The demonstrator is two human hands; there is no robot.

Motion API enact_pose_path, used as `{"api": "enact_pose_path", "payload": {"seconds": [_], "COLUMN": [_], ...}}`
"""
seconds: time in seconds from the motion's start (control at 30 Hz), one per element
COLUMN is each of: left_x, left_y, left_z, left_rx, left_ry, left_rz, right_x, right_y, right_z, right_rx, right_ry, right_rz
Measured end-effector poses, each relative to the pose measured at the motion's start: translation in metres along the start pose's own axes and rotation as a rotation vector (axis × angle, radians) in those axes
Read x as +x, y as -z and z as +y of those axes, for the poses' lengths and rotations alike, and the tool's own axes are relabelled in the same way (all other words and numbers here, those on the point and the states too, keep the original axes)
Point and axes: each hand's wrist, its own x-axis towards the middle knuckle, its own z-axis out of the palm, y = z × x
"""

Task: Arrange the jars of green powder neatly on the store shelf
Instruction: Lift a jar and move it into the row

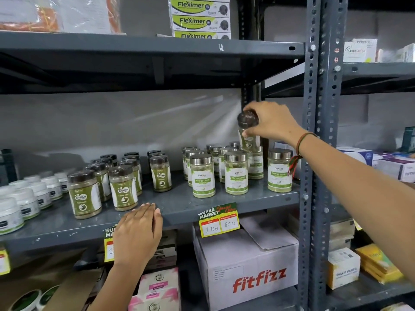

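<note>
Two families of green-powder jars share the grey metal shelf (184,205) that spans the view: on its right half, the silver-lidded Moringa Leaves jars (236,173) stand in loose rows running toward the back, with one more (279,169) set apart by the upright post (314,122); on its left half, the dark-lidded Gaska jars (123,188) form uneven files, one (160,173) standing alone between the two groups. Further left sit white-lidded tubs (24,199), and below the shelf a Fitfizz carton (247,263) rests beneath a yellow price tag (219,221). The right hand (271,122) reaches in from the right, its grip clenched around the lid and neck of a dark-lidded jar (247,124) held in the air, tilted, above the back of the Moringa rows and touching nothing else that I can make out. The left hand (139,234) lies flat and released on the shelf's front edge, just in front of the nearest Gaska jars, holding nothing. Judging by its dark lid, the lifted jar seems to belong with the Gaska group, so the step in hand looks like carrying a stray across. The next move probably calls for swinging it leftward over the silver lids without clipping them, then setting it upright, label forward, in a gap among the Gaska files.
</note>
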Motion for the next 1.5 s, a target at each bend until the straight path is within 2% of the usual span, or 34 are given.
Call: {"api": "enact_pose_path", "payload": {"seconds": [0.1, 0.23, 0.33, 0.43, 0.63, 0.83, 1.1, 1.33, 1.5], "left_x": [0.000, -0.001, -0.001, -0.001, 0.000, 0.001, 0.002, 0.002, 0.003], "left_y": [0.001, 0.002, 0.003, 0.003, 0.001, -0.001, -0.005, -0.003, 0.002], "left_z": [0.002, 0.002, 0.003, 0.003, 0.001, -0.001, -0.003, -0.003, -0.002], "left_rx": [-0.001, 0.012, 0.011, 0.013, 0.010, 0.005, -0.001, -0.015, -0.021], "left_ry": [0.009, 0.005, 0.006, 0.008, 0.000, -0.010, -0.019, -0.005, -0.004], "left_rz": [0.007, 0.014, 0.018, 0.009, 0.016, 0.049, 0.072, 0.039, 0.006], "right_x": [0.003, 0.003, 0.004, 0.003, 0.000, 0.002, 0.009, 0.005, -0.003], "right_y": [0.009, 0.005, -0.009, -0.029, -0.078, -0.105, -0.108, -0.105, -0.091], "right_z": [-0.027, -0.067, -0.098, -0.125, -0.158, -0.171, -0.183, -0.185, -0.176], "right_rx": [0.098, 0.388, 0.600, 0.693, 0.655, 0.606, 0.508, 0.420, 0.390], "right_ry": [0.049, 0.088, 0.087, 0.106, 0.139, 0.179, 0.214, 0.237, 0.250], "right_rz": [0.046, 0.004, -0.092, -0.207, -0.472, -0.552, -0.647, -0.634, -0.414]}}
